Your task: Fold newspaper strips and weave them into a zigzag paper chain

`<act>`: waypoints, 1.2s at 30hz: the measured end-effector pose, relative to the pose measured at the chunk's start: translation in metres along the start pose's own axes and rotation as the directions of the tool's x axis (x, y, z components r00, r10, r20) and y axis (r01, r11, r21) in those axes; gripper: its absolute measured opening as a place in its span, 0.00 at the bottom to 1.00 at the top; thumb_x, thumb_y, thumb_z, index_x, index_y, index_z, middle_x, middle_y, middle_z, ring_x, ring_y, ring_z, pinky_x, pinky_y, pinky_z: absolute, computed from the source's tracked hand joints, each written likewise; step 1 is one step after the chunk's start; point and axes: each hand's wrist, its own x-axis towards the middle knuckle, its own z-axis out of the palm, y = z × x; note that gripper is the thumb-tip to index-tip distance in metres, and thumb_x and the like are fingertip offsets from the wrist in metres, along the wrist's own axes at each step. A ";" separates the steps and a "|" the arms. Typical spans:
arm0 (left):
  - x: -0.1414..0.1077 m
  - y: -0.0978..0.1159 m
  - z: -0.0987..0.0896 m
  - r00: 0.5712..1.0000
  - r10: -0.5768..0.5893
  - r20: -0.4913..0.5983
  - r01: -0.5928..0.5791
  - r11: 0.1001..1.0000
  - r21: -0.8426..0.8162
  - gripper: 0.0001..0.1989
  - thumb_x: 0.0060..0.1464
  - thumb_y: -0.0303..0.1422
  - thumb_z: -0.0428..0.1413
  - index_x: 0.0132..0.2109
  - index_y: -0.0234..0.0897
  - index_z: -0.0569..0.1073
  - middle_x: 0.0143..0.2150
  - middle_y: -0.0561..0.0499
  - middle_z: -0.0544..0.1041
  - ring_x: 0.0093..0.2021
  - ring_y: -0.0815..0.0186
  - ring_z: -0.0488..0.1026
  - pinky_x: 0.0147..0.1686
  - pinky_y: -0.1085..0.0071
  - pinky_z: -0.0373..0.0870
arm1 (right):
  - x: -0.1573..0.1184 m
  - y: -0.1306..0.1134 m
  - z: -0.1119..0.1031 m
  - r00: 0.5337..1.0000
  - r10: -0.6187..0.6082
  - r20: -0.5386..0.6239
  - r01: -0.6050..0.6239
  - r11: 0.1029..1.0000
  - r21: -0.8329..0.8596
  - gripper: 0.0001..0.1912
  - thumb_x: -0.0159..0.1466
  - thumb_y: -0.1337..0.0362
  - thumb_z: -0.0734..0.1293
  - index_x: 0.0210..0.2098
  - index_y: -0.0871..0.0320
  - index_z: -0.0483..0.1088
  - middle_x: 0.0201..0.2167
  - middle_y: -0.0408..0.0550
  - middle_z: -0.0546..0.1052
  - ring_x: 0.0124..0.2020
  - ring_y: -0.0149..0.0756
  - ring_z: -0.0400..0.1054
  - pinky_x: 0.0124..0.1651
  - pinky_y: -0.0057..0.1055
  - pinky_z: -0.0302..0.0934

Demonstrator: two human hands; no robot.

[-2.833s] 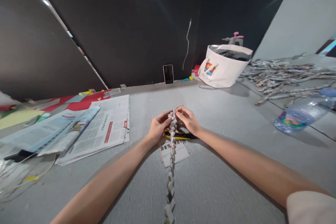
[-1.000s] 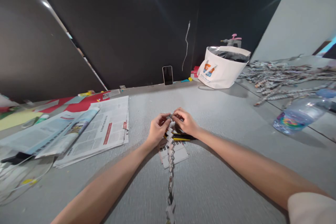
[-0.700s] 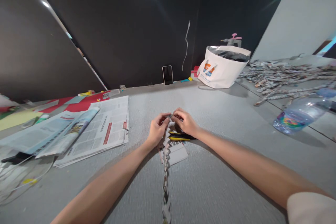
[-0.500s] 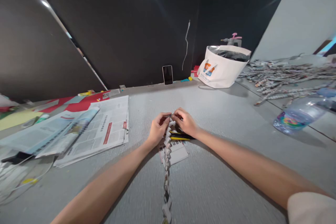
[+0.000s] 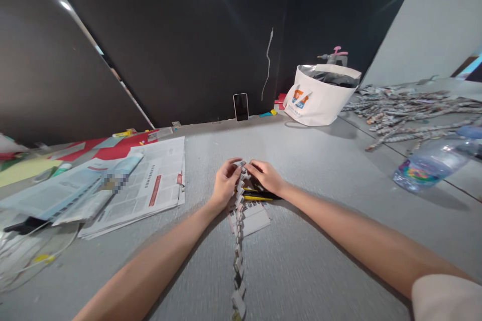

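Note:
A long braided chain of folded newspaper strips [image 5: 238,241] runs from between my hands down toward the table's near edge. My left hand [image 5: 226,180] pinches the chain's far end between thumb and fingers. From the other side, my right hand [image 5: 264,175] closes its thumb and index finger at the same end; the small strip tips there are hard to make out. Beneath my right hand lies a yellow and black utility knife [image 5: 259,195], partly covered by the hand. Cut newspaper pieces [image 5: 257,220] lie flat under the chain.
At left lies a stack of newspapers [image 5: 165,180], near cables [image 5: 41,248]. A phone [image 5: 241,107] leans against the black partition [image 5: 181,50]. At right are a white bag [image 5: 320,98], a pile of paper chains [image 5: 402,110] and a plastic bottle [image 5: 429,165] on its side.
My hands have shifted slightly at the chain's far end, and the right fingers sit a little lower. The end of the chain shows more clearly between them.

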 end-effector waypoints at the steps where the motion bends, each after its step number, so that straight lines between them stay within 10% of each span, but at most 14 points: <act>1: 0.000 0.000 0.000 1.000 0.001 -0.001 -0.001 1.000 -0.006 0.21 0.59 0.44 0.65 0.55 0.38 0.77 0.29 0.56 0.71 0.26 0.71 0.65 0.28 0.74 0.61 | 0.000 -0.001 0.000 1.000 -0.004 0.001 0.004 1.000 0.010 0.26 0.73 0.42 0.62 0.29 0.54 0.65 0.25 0.41 0.66 0.28 0.34 0.60 0.33 0.33 0.53; 19: 0.000 -0.002 -0.001 0.992 0.108 0.064 -0.117 0.982 0.151 0.19 0.64 0.46 0.61 0.54 0.38 0.77 0.34 0.52 0.76 0.32 0.68 0.71 0.35 0.71 0.68 | -0.004 -0.003 -0.001 0.985 -0.145 -0.097 0.133 0.984 -0.121 0.24 0.75 0.46 0.62 0.30 0.56 0.70 0.28 0.46 0.76 0.33 0.37 0.69 0.39 0.32 0.59; 36: 0.001 -0.003 0.001 0.999 -0.023 -0.023 0.022 0.998 -0.066 0.23 0.49 0.48 0.71 0.40 0.35 0.76 0.35 0.49 0.80 0.30 0.69 0.73 0.31 0.72 0.68 | -0.006 -0.008 0.000 0.976 -0.183 -0.115 0.161 0.970 -0.183 0.25 0.75 0.46 0.60 0.30 0.55 0.71 0.30 0.48 0.76 0.34 0.39 0.69 0.40 0.35 0.60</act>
